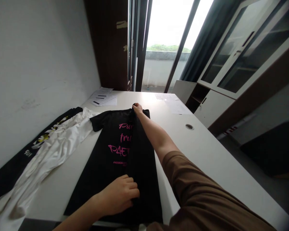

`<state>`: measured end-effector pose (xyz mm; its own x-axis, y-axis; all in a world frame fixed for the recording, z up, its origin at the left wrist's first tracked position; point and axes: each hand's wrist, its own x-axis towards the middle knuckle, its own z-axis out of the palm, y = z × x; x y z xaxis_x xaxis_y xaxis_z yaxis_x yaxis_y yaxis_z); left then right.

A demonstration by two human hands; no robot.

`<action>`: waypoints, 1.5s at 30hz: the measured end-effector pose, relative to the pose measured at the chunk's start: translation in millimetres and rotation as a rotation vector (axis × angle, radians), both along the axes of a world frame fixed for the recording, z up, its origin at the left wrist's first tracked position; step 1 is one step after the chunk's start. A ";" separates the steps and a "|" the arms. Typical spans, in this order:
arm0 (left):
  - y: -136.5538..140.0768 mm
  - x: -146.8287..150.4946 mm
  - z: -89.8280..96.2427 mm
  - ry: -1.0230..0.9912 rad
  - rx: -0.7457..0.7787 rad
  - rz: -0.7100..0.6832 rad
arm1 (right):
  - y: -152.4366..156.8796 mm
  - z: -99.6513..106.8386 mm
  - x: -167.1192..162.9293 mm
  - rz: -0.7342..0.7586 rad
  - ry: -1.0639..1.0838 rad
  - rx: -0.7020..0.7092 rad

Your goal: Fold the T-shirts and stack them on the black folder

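A black T-shirt [103,179] with pink lettering lies on the white table, its neck end away from me. Its right side is folded over toward the middle, so part of the lettering is covered. My right hand [137,109] reaches to the far end and pinches the cloth near the collar. Close to me, my left hand [120,195] is closed with curled fingers on the lower part of the folded layer. The left sleeve of the shirt is spread out flat.
To the left lie a crumpled white garment [60,146] and a black garment [21,163] with a yellow and white print, along the wall. Papers [102,97] rest at the far left and more sheets [175,104] at the far right, near a round cable hole [189,127]. A cabinet [238,57] stands beyond.
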<state>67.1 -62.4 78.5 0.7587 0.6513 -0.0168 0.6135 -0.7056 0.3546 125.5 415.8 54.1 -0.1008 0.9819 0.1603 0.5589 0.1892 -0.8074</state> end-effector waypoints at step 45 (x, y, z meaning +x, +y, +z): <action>69.9 86.2 -47.6 -0.088 0.056 -0.080 | -7.8 -54.6 98.6 -0.046 -0.735 0.252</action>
